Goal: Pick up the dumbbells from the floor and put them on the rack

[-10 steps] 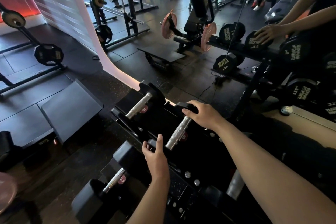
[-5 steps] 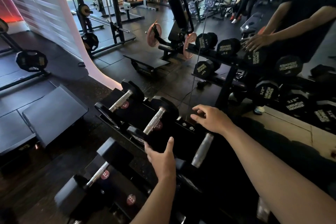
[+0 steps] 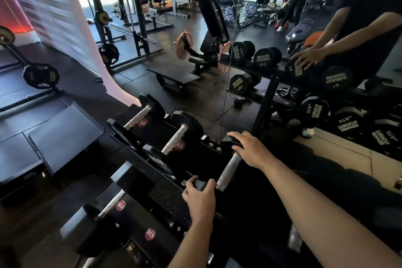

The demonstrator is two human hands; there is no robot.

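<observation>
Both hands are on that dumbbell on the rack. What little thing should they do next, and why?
Probably let go with both hands. The dumbbell seems to lie on the top shelf of the rack, beside two others already resting there. The left hand is curled on its near head and the right hand covers its far head, so it looks placed.

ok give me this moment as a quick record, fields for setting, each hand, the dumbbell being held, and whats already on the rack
setting: gym, dumbbell rack beside a wall mirror
left hand: gripping the near head of the held dumbbell
right hand: on its far head
held dumbbell: silver handle, lying across the rack's top tier, both hands on it
already racked: two dumbbells to its left on the top tier
lower tier: larger dumbbell, red labels reading 22,5
</observation>
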